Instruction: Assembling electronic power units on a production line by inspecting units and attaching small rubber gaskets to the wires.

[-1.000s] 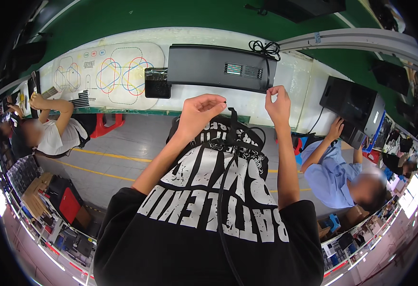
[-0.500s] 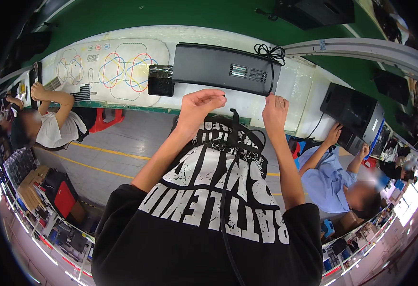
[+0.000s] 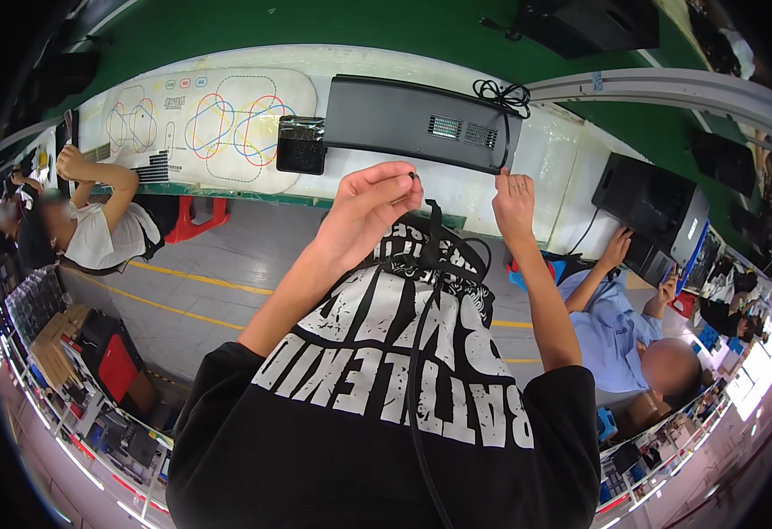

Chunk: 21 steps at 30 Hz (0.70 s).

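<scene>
A long dark grey casing [image 3: 377,115] with two vent grilles lies on the white bench in front of me. My left hand [image 3: 370,207] is raised before its near edge, thumb and fingertips pinched on a small dark piece [image 3: 412,175] too small to name. By the casing's near right corner, my right hand [image 3: 515,207] is closed, its fingertips pinching a thin black cable [image 3: 507,141]. That cable runs down from a coiled bundle [image 3: 496,91] at the far right corner. Left of the casing sits a small black tray [image 3: 300,157].
A white mat [image 3: 218,132] with coloured loops covers the bench at left, where a person in white [image 3: 108,234] works. At right, a person in light blue [image 3: 611,331] handles a black boxy unit [image 3: 646,198]. A metal rail [image 3: 659,84] crosses at far right.
My left hand has turned slightly, its fingers curling further in around the small dark piece. My right hand stays at the corner with the cable. The whole view has shifted slightly.
</scene>
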Each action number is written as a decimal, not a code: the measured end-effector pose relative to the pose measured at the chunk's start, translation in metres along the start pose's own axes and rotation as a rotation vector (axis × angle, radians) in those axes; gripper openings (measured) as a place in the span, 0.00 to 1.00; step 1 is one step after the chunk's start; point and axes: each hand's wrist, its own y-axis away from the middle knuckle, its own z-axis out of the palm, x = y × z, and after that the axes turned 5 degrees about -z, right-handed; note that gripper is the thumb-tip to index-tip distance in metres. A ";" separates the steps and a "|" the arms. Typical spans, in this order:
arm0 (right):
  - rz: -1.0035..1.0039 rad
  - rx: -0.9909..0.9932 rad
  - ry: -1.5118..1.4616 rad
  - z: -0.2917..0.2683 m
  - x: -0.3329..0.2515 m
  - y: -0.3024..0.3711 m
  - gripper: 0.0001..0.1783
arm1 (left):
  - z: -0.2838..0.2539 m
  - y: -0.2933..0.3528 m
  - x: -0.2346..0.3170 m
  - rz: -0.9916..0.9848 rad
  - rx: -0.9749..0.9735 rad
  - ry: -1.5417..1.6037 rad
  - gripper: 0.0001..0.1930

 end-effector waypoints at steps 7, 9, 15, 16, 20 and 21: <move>0.081 0.123 -0.149 -0.003 -0.002 -0.002 0.03 | 0.022 0.013 0.009 0.091 -0.197 -0.239 0.05; 0.099 0.090 -0.124 -0.001 -0.003 -0.002 0.03 | 0.033 0.019 0.013 0.085 -0.167 -0.261 0.04; 0.096 0.037 0.012 0.002 -0.012 -0.004 0.05 | 0.038 0.019 0.012 0.078 -0.240 -0.231 0.06; 0.114 0.058 0.007 0.002 -0.013 -0.004 0.09 | 0.039 0.018 0.011 0.085 -0.234 -0.260 0.06; 0.141 0.099 0.002 0.003 -0.012 -0.001 0.09 | 0.035 0.014 0.007 0.100 -0.283 -0.293 0.08; 0.146 0.098 -0.003 0.005 -0.011 0.000 0.09 | 0.033 0.012 0.006 0.096 -0.292 -0.295 0.08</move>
